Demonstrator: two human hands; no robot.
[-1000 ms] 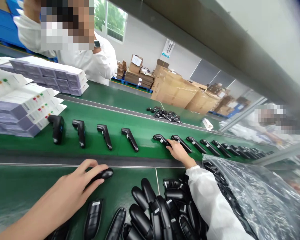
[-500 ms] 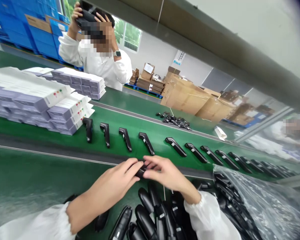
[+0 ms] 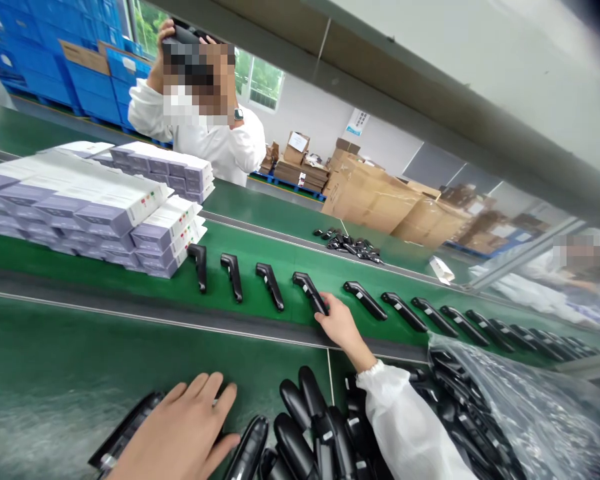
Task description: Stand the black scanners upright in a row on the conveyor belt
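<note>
My right hand (image 3: 339,325) reaches over the green belt and pinches the lower end of a black pistol-shaped handheld device (image 3: 307,288). That device lies at a slant in a spaced row of similar ones. Low on the left, my left hand (image 3: 183,427) is open, palm down and fingers apart, above the green table. A black shell-like part (image 3: 135,420) is partly hidden beneath it. To its right lie another black housing (image 3: 250,447) and a pile of black housings (image 3: 295,440), partly covered by my right sleeve.
Stacked white and purple boxes (image 3: 105,217) stand at the belt's left. A clear plastic bag (image 3: 540,407) with black parts lies at right. Across the belt are a small black pile (image 3: 350,245), a white box (image 3: 441,270) and a person (image 3: 205,143). A beam (image 3: 430,113) crosses overhead.
My hands have parted from a black object between them. My left hand dropped down-left; my right moved up-right to the device on the belt. The devices and boxes appear shifted right.
</note>
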